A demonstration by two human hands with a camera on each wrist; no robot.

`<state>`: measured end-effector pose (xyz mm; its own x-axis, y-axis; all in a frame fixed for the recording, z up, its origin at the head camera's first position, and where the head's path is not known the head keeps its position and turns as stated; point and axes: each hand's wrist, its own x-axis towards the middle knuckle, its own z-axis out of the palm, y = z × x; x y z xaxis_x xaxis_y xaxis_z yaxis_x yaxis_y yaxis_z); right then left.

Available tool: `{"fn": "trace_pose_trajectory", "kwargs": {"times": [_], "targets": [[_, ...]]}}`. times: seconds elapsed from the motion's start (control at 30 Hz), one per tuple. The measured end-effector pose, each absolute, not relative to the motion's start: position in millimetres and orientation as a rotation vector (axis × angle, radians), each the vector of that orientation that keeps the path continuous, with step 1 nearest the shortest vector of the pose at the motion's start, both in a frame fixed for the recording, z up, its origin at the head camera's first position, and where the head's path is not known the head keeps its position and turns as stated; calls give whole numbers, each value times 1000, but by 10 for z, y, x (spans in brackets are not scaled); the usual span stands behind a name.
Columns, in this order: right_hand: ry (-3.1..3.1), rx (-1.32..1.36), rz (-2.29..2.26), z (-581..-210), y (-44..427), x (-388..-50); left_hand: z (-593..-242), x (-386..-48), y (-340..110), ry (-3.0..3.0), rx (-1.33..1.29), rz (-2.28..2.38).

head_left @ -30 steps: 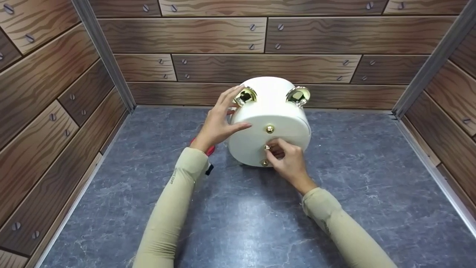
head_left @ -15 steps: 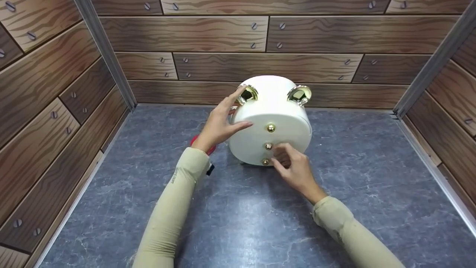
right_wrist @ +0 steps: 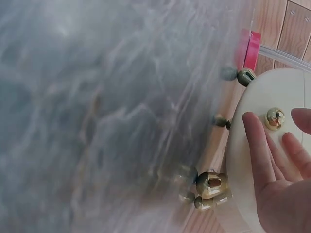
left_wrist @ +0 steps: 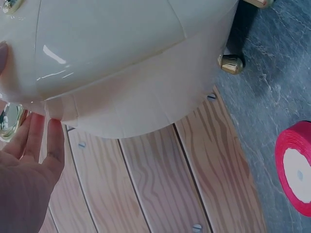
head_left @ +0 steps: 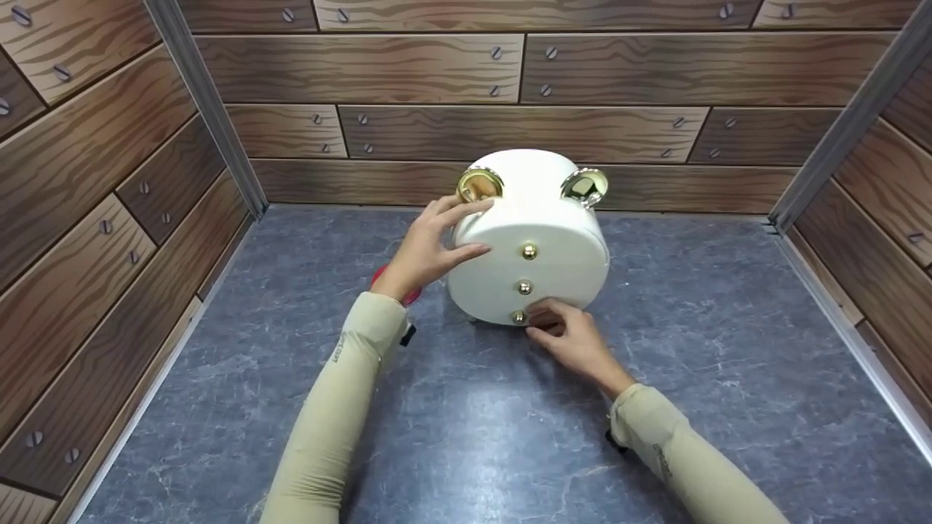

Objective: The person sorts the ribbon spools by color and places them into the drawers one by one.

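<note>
A rounded white box [head_left: 528,218] has three gold knobs down its front and two gold ear-like pieces on top. Thumb and fingers of my left hand [head_left: 429,247] span its upper left edge; the left wrist view shows straight fingers against the side [left_wrist: 121,107]. My right hand [head_left: 575,338] is at the lowest gold knob [head_left: 518,317], fingertips beside the front. From the right wrist, a gold knob [right_wrist: 275,118] lies between spread thumb and fingers of my right hand [right_wrist: 286,194], not pinched.
Behind my left wrist is a red roll [head_left: 378,274], seen clearly in the left wrist view as a ribbon-like spool [left_wrist: 296,167]. Wood-patterned walls [head_left: 437,131] enclose the grey marbled surface [head_left: 466,451]. Small gold feet [left_wrist: 231,63] are under the box.
My right hand has let go of the middle knob and moved down to the lowest one. My left fingers have shifted down from the left gold piece onto the box edge. The box stands where it was.
</note>
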<state>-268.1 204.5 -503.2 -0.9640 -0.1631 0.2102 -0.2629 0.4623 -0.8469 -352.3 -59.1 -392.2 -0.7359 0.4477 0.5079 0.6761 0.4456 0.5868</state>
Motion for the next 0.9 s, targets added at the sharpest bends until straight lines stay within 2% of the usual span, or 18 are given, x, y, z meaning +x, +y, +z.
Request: {"fn": "trace_pose_trajectory", "kwargs": {"times": [0.4,0.9], "targets": [[-2571,469,1499,-5042,1906,-2740,-3927,-3525,-599,-2412,-973,-1169],[-2522,368,1341,-5058,1836,-2821,-3949,-3534,-587,-2400,-965,-1170]]}}
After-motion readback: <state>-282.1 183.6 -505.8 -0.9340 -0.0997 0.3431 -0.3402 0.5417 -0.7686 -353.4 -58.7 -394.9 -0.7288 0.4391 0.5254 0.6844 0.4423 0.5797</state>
